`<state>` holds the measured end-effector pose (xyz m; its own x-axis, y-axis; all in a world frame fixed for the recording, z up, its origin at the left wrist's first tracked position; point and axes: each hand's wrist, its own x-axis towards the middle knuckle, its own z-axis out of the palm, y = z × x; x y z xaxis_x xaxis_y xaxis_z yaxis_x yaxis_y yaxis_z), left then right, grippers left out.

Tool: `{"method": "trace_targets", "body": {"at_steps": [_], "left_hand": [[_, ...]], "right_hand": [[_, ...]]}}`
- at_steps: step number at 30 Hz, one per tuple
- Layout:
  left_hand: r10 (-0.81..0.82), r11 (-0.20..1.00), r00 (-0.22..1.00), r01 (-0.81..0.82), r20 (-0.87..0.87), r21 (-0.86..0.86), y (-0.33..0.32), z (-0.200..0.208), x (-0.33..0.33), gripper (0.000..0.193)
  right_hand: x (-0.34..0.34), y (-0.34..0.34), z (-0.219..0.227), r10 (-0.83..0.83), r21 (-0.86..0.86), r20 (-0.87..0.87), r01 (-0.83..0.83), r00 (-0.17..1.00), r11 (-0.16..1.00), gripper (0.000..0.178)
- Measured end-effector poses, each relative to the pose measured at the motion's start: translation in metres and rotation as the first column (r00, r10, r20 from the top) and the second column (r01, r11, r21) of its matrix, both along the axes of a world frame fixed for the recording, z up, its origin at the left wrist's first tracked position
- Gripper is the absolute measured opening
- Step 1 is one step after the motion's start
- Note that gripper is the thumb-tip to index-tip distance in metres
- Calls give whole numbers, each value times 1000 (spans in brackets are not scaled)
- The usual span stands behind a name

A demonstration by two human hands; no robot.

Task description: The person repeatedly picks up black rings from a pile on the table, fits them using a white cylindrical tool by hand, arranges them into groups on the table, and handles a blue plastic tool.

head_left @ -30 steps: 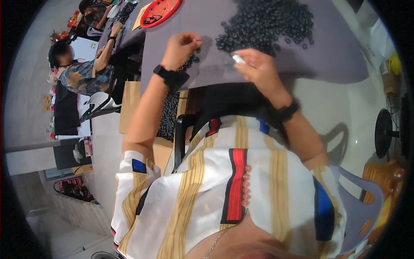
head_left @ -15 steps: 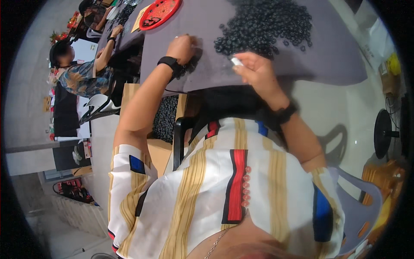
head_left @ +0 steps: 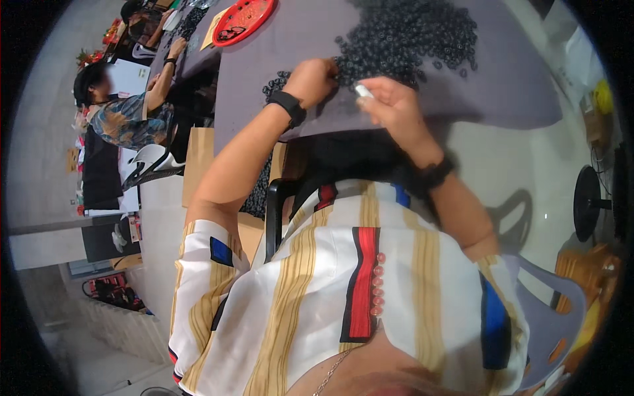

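a person wears a white shirt (head_left: 397, 310) with gold stripes (head_left: 292, 290) down the front and sleeves (head_left: 197, 257). a red panel (head_left: 363, 284) edged in black runs down the chest beside a row of round pinkish buttons (head_left: 378, 282). a blue patch (head_left: 222, 251) marks the left sleeve, a larger one the right side. black bands (head_left: 287, 109) circle both wrists; a silver chain (head_left: 332, 371) rings the neck.
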<state>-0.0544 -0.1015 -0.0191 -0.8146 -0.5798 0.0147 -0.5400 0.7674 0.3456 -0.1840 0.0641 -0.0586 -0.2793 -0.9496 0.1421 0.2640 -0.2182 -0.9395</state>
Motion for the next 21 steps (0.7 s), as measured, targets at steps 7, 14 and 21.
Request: {"method": "trace_targets", "body": {"at_steps": [7, 14, 21], "left_hand": [[23, 999, 999, -22, -32, 38, -1, -12, 10, 24], [34, 999, 999, -35, -14, -28, 19, 14, 15, 21], [356, 670, 872, 13, -336, 743, 30, 11, 28, 17]], "right_hand": [[2, 1, 3, 8, 10, 3, -8, 1000, 1000, 25], [0, 0, 0, 21, 23, -3, -21, 1000, 1000, 26], [-1, 0, 0, 38, 19, -41, -37, 998, 999, 27]]}}
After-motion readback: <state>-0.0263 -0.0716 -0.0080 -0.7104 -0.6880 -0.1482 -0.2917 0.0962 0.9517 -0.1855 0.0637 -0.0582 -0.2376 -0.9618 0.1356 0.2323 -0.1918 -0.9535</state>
